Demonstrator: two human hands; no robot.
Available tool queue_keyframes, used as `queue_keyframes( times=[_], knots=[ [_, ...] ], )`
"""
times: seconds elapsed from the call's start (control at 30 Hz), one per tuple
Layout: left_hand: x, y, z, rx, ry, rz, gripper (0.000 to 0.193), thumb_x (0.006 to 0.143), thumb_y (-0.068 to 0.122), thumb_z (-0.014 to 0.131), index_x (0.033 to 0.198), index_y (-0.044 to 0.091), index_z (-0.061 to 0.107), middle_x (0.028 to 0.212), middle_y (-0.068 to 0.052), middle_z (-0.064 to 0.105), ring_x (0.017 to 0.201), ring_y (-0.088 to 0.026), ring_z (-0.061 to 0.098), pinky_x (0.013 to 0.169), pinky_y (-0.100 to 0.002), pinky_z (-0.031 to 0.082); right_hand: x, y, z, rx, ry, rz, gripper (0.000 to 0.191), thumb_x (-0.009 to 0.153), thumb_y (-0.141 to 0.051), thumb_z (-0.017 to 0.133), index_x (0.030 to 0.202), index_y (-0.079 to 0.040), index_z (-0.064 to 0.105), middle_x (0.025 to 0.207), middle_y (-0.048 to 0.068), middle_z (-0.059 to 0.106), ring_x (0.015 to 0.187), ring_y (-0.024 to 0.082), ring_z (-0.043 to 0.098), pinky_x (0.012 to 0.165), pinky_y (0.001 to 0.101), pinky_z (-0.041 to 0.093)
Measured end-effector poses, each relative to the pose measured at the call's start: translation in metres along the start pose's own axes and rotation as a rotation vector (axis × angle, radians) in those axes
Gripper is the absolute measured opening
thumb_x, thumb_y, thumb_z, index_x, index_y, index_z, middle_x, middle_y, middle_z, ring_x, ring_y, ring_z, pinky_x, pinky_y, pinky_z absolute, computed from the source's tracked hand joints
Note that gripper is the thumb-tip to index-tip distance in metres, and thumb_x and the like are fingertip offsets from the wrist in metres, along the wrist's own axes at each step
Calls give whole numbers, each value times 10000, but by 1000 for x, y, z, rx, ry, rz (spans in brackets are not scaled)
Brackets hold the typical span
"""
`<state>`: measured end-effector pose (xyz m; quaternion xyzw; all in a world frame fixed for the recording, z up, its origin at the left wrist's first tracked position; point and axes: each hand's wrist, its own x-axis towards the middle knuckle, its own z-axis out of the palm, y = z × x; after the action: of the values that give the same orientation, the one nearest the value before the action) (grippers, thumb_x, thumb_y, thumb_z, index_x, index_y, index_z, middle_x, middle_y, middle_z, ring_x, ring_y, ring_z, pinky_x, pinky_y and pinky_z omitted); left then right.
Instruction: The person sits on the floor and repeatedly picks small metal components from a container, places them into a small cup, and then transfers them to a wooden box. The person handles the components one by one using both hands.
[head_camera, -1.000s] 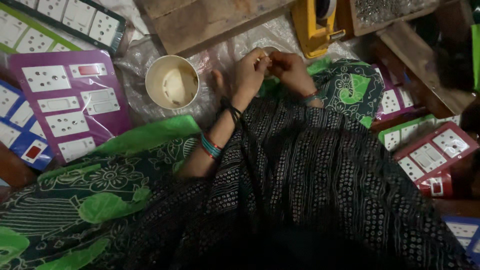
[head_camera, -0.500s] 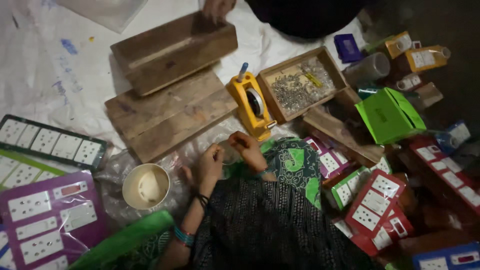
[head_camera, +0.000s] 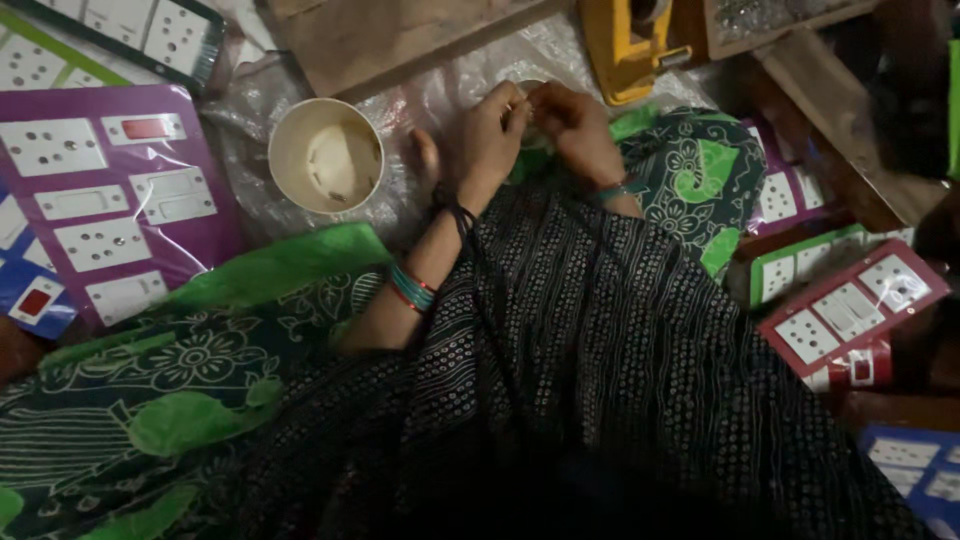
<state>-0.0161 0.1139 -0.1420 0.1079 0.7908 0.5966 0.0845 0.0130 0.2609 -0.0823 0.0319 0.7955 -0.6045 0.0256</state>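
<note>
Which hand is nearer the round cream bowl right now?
Left. The left hand is just right of the cream bowl, apart from it. The right hand is farther right, beyond the left, fingertips meeting it.

Small piece pinched between two hands, cup just to the left

The left hand (head_camera: 490, 130) and right hand (head_camera: 575, 125) meet fingertip to fingertip over crinkled clear plastic sheet (head_camera: 450, 85), closed on something small between them; it is mostly hidden by the fingers, so its shape and colour cannot be told. Just left of the left hand stands a round, cream-coloured cup (head_camera: 325, 168), upright and open, pale inside with a few small dark bits on its bottom, clear of the hand. Just beyond the right hand lies a yellow tool (head_camera: 620, 50), close to the fingers, not touching.
</note>
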Motion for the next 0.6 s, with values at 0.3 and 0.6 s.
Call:
queue_keyframes(
  times=[0.3,0.6],
  knots=[
    [0,-9,3,26,11,-10,118,974,184,657,978,71,623,856,-115,738,766,-293,736,648,-390,547,0,30,-6,-84,-18,-2,224,928,55,638,1138,-23,635,1021,8,666,971,113,641,888,249,535],
    [1,0,0,42,41,9,124,969,211,660,974,94,619,834,-105,738,772,-312,734,646,-405,548,0,28,-3,-13,-3,-26,235,944,65,643,1166,-9,623,1030,5,670,971,95,638,876,244,538]
  ],
)
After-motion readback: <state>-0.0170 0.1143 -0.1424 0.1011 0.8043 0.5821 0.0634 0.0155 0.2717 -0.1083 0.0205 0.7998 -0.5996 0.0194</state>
